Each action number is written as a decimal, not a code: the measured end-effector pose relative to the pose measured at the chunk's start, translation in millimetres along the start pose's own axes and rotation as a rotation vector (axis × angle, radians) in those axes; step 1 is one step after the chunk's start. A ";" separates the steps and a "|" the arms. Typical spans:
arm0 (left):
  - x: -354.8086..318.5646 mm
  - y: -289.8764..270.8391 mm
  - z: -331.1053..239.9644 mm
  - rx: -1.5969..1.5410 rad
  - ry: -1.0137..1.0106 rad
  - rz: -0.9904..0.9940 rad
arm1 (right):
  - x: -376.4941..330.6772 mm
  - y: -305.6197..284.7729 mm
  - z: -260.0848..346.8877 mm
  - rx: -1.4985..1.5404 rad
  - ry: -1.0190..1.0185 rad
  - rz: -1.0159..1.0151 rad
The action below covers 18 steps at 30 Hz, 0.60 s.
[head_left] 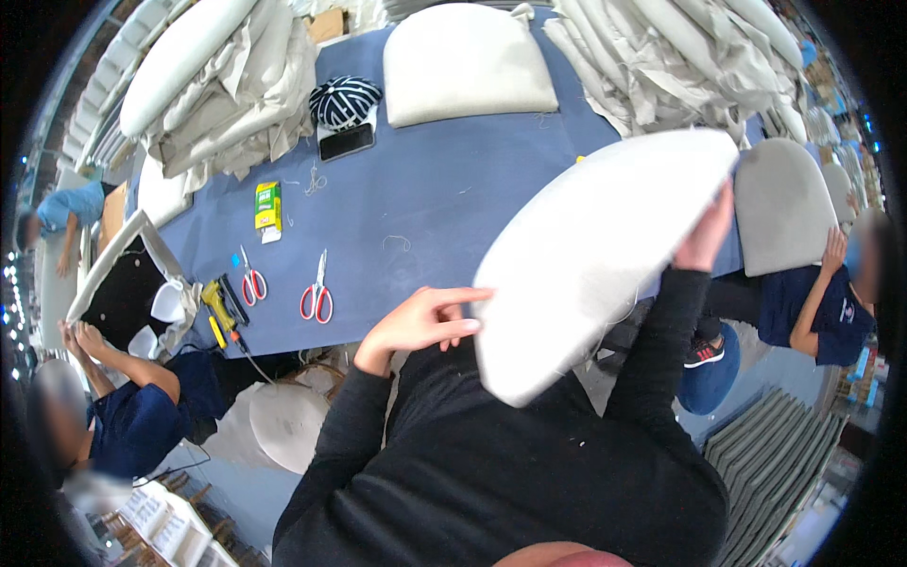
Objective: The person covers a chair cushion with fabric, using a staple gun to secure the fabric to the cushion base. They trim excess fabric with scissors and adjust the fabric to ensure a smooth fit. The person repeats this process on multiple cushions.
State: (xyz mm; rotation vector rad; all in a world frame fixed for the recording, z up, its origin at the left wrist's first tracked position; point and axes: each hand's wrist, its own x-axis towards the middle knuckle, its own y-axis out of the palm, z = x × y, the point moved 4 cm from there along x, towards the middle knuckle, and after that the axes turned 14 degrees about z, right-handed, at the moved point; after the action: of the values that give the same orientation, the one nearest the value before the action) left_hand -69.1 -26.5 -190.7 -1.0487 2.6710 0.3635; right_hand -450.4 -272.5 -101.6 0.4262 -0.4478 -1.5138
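Observation:
A cream upholstered seat cushion (595, 255) is held up, tilted, over the table's front edge and my lap. My right hand (707, 231) grips its right edge; the fingers behind it are partly hidden. At the cushion's left edge, my left hand (425, 323) has its index finger and thumb stretched out, the index tip touching the cover. The other left fingers are bent, with nothing in them. A loose thread hangs near the cushion's lower edge. Farther back on the blue table (406, 189) lies another cream seat cushion (468, 66).
Two red-handled scissors (319, 293) (251, 282), a yellow-green box (268, 210), a phone (347, 142) and a striped round cap (342, 101) lie on the table. Fabric stacks (236, 90) (661, 61) rise behind. A yellow air tool (219, 304) sits left. Co-workers handle pieces on both sides.

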 end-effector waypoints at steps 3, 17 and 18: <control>83.3 -33.8 54.1 0.081 -0.174 0.022 | -35.7 -22.9 38.9 -0.280 -0.027 -0.073; 137.7 -43.9 153.5 -0.547 -0.137 -1.011 | 1.0 -43.7 -12.0 -0.483 0.145 0.171; 115.1 -40.9 153.0 -0.509 -0.078 -1.128 | 19.6 -55.7 -40.4 -0.557 0.147 0.172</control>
State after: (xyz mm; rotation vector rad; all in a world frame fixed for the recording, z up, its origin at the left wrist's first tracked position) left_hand -101.5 -79.2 -376.4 -2.3508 1.5278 0.7842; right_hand -476.1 -293.4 -165.1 0.0564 0.0606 -1.3591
